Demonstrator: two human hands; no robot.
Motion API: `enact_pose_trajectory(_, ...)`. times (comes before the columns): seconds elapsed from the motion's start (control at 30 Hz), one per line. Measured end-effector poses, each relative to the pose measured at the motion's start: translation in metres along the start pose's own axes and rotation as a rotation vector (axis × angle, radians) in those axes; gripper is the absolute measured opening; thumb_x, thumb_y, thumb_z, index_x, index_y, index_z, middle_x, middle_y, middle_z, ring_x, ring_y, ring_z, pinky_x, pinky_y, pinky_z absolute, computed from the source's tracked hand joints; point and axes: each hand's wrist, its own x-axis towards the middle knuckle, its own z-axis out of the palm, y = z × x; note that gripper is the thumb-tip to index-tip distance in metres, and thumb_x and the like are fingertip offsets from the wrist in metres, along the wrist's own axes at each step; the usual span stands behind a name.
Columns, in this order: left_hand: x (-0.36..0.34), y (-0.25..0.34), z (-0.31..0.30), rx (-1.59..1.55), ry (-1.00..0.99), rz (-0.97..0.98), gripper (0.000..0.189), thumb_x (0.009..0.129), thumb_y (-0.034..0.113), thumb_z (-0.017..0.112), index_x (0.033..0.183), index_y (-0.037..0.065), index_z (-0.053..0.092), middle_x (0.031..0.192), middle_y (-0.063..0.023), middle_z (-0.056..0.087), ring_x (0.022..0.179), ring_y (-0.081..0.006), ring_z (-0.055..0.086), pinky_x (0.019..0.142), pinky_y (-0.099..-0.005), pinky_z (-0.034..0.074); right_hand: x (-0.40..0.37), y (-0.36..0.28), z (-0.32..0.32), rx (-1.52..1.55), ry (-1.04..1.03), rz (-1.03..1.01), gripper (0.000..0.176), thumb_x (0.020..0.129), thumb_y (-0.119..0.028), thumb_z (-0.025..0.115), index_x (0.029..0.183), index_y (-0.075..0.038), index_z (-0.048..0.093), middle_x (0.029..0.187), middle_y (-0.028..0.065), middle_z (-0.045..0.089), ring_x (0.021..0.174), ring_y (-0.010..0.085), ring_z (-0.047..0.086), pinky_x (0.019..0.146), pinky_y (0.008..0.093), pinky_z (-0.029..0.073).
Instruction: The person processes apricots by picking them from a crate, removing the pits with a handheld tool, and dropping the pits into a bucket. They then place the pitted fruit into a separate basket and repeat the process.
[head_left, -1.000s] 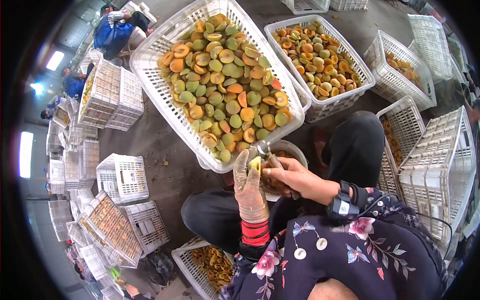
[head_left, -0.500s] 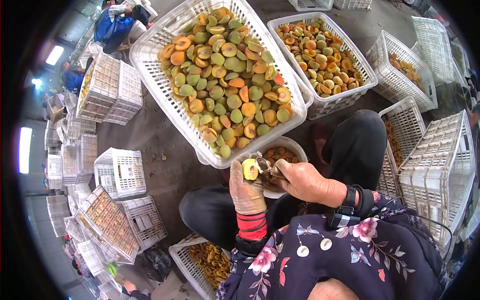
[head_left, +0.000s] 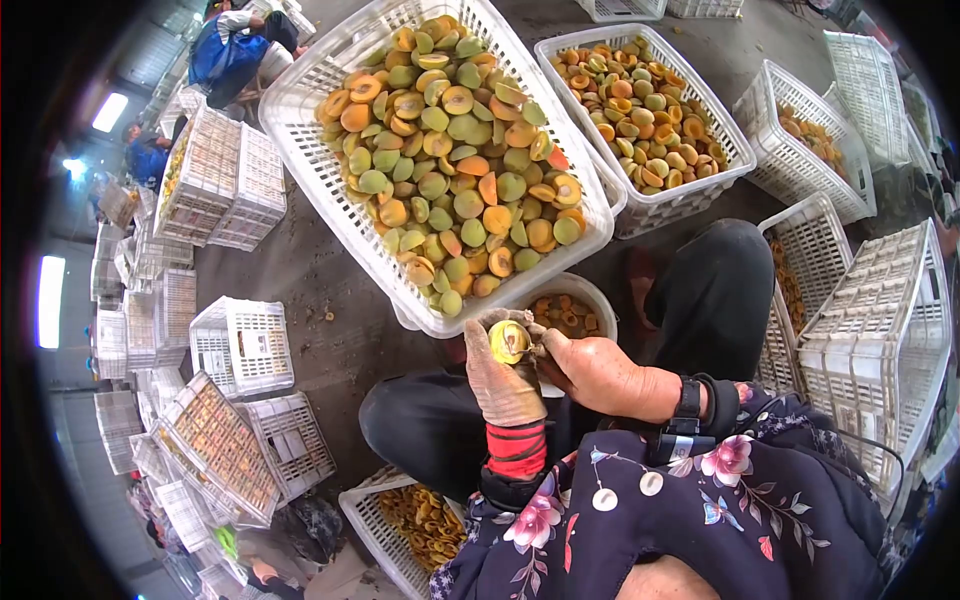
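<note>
My left hand (head_left: 500,382), in a stained glove with a red band at the wrist, holds a yellow-green fruit half (head_left: 509,342), cut face up with a brown centre. My right hand (head_left: 600,372) is closed right beside the fruit, its fingers curled at the fruit's right edge; what they hold is hidden. Beyond both hands sits a round white bucket (head_left: 603,301) with orange-brown pieces inside. A large white crate (head_left: 335,190) full of halved green and orange fruit (head_left: 465,165) stands in front of me.
A second crate (head_left: 735,140) of fruit halves stands behind right. More white crates are at the right (head_left: 860,360) and left (head_left: 240,345). One crate (head_left: 375,525) with darker pieces is near my left knee. A person in blue (head_left: 225,60) sits at the upper left.
My right hand has closed in on the fruit half, and the dark metallic thing seen between the hands is now mostly hidden. My left hand has shifted slightly right.
</note>
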Motion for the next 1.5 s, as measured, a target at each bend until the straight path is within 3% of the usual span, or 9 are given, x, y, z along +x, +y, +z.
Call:
enact_pose_trajectory(0.27, 0.003, -0.002, -0.014, 0.063, -0.079, 0.022, 0.033, 0.102, 0.035, 0.046, 0.103, 0.003, 0.054, 0.088, -0.0112, 0.063, 0.078, -0.0225, 0.063, 0.072, -0.0337, 0.051, 0.000, 0.006, -0.015, 0.211, -0.148, -0.031, 0.033, 0.088, -0.019, 0.065, 0.106, 0.003, 0.047, 0.068, 0.0251, 0.060, 0.068, 0.0448, 0.062, 0.058, 0.0503, 0.048)
enact_pose_trajectory(0.33, 0.015, 0.001, -0.027, 1.193, -0.344, 0.842, 0.020, 0.091, 0.018, 0.058, 0.101, 0.001, 0.054, 0.088, -0.0147, 0.061, 0.080, -0.0295, 0.062, 0.072, -0.0372, 0.050, 0.000, 0.012, -0.013, 0.108, -0.144, -0.033, 0.028, 0.088, -0.021, 0.065, 0.098, 0.001, 0.049, 0.064, 0.0240, 0.058, 0.063, 0.0440, 0.062, 0.055, 0.0500, 0.047)
enact_pose_trajectory(0.53, 0.011, 0.006, -0.005, 0.500, -0.153, 0.116, 0.042, 0.105, 0.035, 0.038, 0.084, 0.003, 0.056, 0.073, -0.0082, 0.062, 0.065, -0.0169, 0.060, 0.059, -0.0279, 0.050, 0.002, 0.011, -0.010, 0.116, -0.078, -0.048, 0.026, 0.089, -0.024, 0.064, 0.094, -0.002, 0.051, 0.061, 0.0211, 0.057, 0.060, 0.0439, 0.061, 0.054, 0.0509, 0.048)
enact_pose_trajectory(0.6, 0.030, -0.007, -0.025, 1.148, -0.253, 0.823, 0.053, 0.107, 0.042, 0.030, 0.081, 0.004, 0.056, 0.074, -0.0076, 0.062, 0.062, -0.0158, 0.059, 0.058, -0.0273, 0.049, 0.003, 0.015, 0.006, 0.403, -0.062, -0.082, 0.024, 0.089, -0.020, 0.063, 0.094, -0.001, 0.050, 0.070, 0.0244, 0.060, 0.069, 0.0460, 0.061, 0.059, 0.0488, 0.048)
enact_pose_trajectory(0.77, 0.020, 0.007, -0.017, 0.565, -0.185, 0.103, 0.048, 0.105, 0.037, 0.037, 0.079, 0.001, 0.056, 0.068, -0.0084, 0.061, 0.058, -0.0155, 0.058, 0.055, -0.0269, 0.049, 0.002, 0.010, -0.004, 0.216, -0.195, -0.056, 0.024, 0.090, -0.021, 0.062, 0.096, 0.000, 0.053, 0.073, 0.0223, 0.060, 0.068, 0.0417, 0.062, 0.061, 0.0450, 0.049)
enact_pose_trajectory(1.0, 0.028, 0.013, -0.026, 0.736, -0.347, 0.346, 0.049, 0.104, 0.035, 0.038, 0.074, 0.001, 0.057, 0.064, -0.0089, 0.061, 0.055, -0.0167, 0.058, 0.055, -0.0293, 0.046, 0.013, 0.005, -0.031, 0.758, -0.653, 0.182, 0.027, 0.088, -0.021, 0.064, 0.105, 0.000, 0.056, 0.078, 0.0197, 0.064, 0.068, 0.0330, 0.064, 0.060, 0.0432, 0.049)
enact_pose_trajectory(1.2, 0.026, 0.025, -0.027, 0.831, -0.480, 0.057, 0.054, 0.101, 0.041, 0.042, 0.071, 0.000, 0.060, 0.064, -0.0077, 0.062, 0.058, -0.0160, 0.058, 0.056, -0.0299, 0.045, 0.015, 0.041, 0.011, 0.459, -0.310, -0.309, 0.020, 0.093, -0.023, 0.062, 0.102, -0.007, 0.052, 0.071, -0.0014, 0.051, 0.057, 0.0093, 0.051, 0.046, 0.0250, 0.040)
enact_pose_trajectory(1.3, 0.026, 0.017, -0.033, 0.698, -0.526, 0.142, 0.051, 0.101, 0.043, 0.043, 0.077, 0.001, 0.057, 0.067, -0.0083, 0.061, 0.059, -0.0159, 0.058, 0.056, -0.0285, 0.046, 0.008, 0.025, -0.022, 1.278, -0.959, 0.355, 0.018, 0.093, -0.025, 0.063, 0.096, -0.013, 0.050, 0.063, -0.0070, 0.040, 0.046, 0.0047, 0.036, 0.041, 0.0213, 0.029)
enact_pose_trajectory(1.5, 0.014, -0.003, -0.018, 0.244, -0.160, 0.112, 0.043, 0.102, 0.044, 0.043, 0.093, 0.003, 0.051, 0.071, -0.0083, 0.057, 0.058, -0.0162, 0.056, 0.056, -0.0274, 0.048, 0.004, 0.023, 0.016, 0.732, -0.353, -0.113, 0.018, 0.092, -0.022, 0.061, 0.100, -0.009, 0.051, 0.061, 0.0086, 0.053, 0.049, 0.0254, 0.054, 0.044, 0.0372, 0.042)
